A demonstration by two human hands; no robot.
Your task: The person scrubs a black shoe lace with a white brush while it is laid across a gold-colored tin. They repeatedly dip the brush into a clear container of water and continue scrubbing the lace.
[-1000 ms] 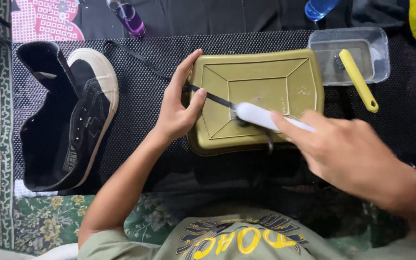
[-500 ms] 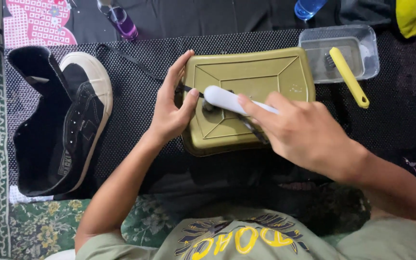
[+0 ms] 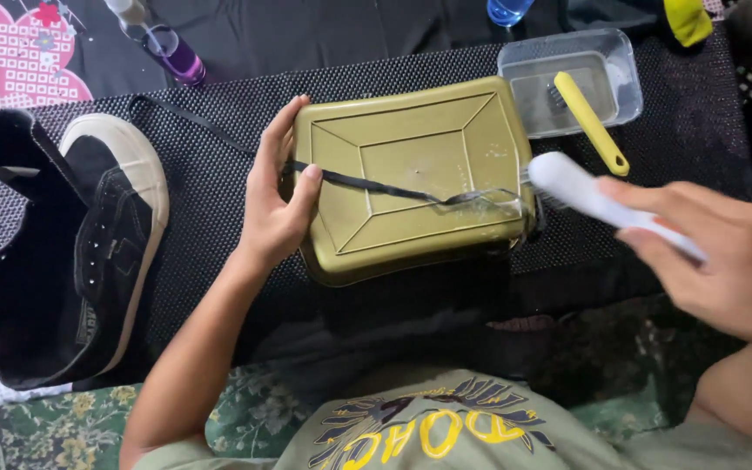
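The left hand is pinning a black shoelace flat on the upturned olive tub, while the right hand is gripping a white brush off the tub's right edge. The lace is looking wet (suds near its far end), so scrubbing seems underway; the black shoe is lying laceless, apparently untouched.

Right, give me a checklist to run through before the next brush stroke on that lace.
1. Lace lies flat across the olive tray: ok.
2. Left hand pins the lace end at the tray's left edge: ok.
3. Right hand grips the white brush: ok.
4. Brush touching the lace: not ok, it is off the tray's right edge.
5. Bristle condition: cannot tell, blurred.
6. Yellow brush rests in the clear tub, apart from the tray: ok.
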